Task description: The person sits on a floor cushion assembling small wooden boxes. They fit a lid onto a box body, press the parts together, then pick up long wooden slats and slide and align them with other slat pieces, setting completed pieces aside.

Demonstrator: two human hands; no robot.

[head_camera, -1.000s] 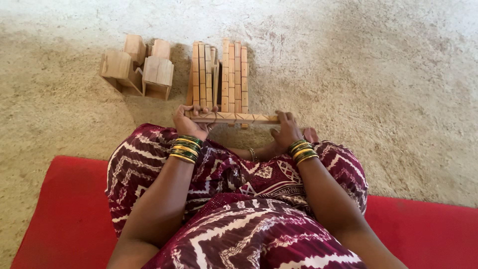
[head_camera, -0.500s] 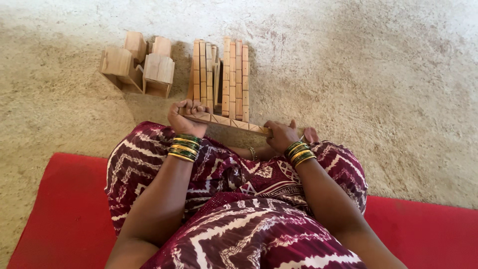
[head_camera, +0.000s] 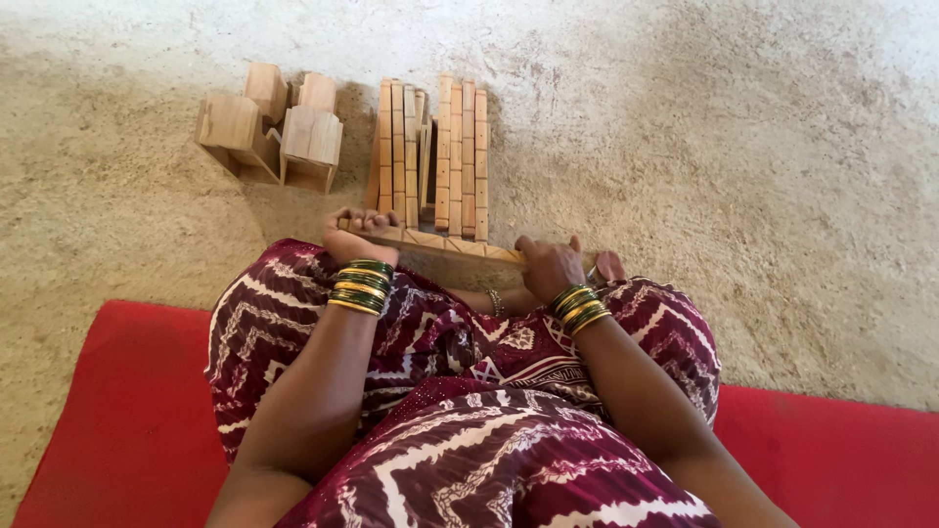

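Both hands gripped one long wooden strip (head_camera: 445, 243) crosswise above the knees: the left hand (head_camera: 359, 238) curled around its left end, the right hand (head_camera: 550, 266) apparently closed over its right end. Beyond it, more wooden strips (head_camera: 430, 156) lay on the sandy floor (head_camera: 763, 166), beside small wooden blocks (head_camera: 274, 127)

I hold a long wooden strip (head_camera: 445, 243) with both hands: my left hand (head_camera: 358, 238) grips one end, my right hand (head_camera: 550, 265) the other. Beyond it, more wooden strips (head_camera: 430, 156) lie side by side on the sandy floor (head_camera: 763, 176), near some wooden blocks (head_camera: 274, 122).
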